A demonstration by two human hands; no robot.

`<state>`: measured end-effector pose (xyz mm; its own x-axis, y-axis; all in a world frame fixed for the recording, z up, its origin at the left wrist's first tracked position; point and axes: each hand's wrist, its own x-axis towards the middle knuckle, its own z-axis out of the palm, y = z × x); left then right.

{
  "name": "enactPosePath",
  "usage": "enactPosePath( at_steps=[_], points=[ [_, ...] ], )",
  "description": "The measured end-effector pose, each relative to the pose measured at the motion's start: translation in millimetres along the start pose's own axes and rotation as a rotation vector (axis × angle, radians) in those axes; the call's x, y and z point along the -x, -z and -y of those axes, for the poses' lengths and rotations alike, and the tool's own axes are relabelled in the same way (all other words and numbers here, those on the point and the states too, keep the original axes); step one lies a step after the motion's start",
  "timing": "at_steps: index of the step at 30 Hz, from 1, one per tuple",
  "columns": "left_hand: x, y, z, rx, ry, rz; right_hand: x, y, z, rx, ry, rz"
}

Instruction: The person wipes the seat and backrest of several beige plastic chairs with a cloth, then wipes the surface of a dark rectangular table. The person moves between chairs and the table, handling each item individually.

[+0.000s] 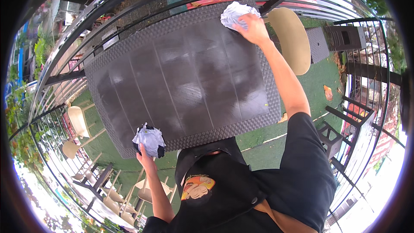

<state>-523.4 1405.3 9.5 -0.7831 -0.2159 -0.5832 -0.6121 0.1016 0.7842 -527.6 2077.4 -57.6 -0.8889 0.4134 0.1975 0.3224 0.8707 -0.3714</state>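
A dark brown plastic table [161, 81] with a woven-pattern rim spreads out before me, its slatted top showing hazy, shiny patches. At the far right corner my right hand [254, 29] presses a crumpled white cloth [236, 13] against the top and rim. My left hand [147, 161] grips a bunched white and black cloth [150, 140] at the near left corner. That bundle hides part of the table's rim. A small yellowish speck [266, 105] lies on the top near the right edge.
Black metal railing [136, 13] runs close along the table's far side. A beige chair [292, 40] stands at the right end, with dark stools [317, 43] beyond it. More beige chairs [77, 121] stand to the left. Green turf [268, 149] covers the floor, with dry leaves [328, 93] on it.
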Motion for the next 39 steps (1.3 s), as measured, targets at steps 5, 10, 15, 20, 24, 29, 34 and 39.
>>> enactPosePath(
  at_steps=[5, 10, 15, 20, 24, 29, 34, 39],
  points=[
    [1.4, 16.9, 21.1, 0.121, -0.001, 0.009, -40.5, -30.3, -27.8, 0.146, 0.062, -0.254],
    [-39.0, 30.5, 56.8, 0.038, -0.153, -0.209, -31.7, -60.1, -15.0, 0.312, 0.002, -0.111],
    [-81.0, 29.0, 103.5, -0.395, -0.465, -0.428, -16.5, -53.7, 11.3, 0.311, -0.058, -0.091],
    [-96.8, 23.4, 124.8, -0.56, -0.581, -0.556, 66.6, -51.9, 23.0, 0.322, 0.008, -0.13],
    [-93.9, 27.8, 129.9, -0.559, -0.665, -0.458, 173.7, -38.0, 73.2, 0.281, -0.029, 0.014],
    [-94.8, 14.6, 119.8, -0.36, -0.842, -0.295, 324.8, -8.0, 134.1, 0.273, -0.105, 0.181],
    [-100.9, 21.1, 122.3, -0.527, -0.827, -0.343, 400.7, -11.1, 165.7, 0.266, -0.181, 0.105],
    [-102.7, 8.6, 124.1, -0.536, -0.792, -0.295, 477.3, -17.2, 181.3, 0.031, -0.304, -0.047]
  ],
)
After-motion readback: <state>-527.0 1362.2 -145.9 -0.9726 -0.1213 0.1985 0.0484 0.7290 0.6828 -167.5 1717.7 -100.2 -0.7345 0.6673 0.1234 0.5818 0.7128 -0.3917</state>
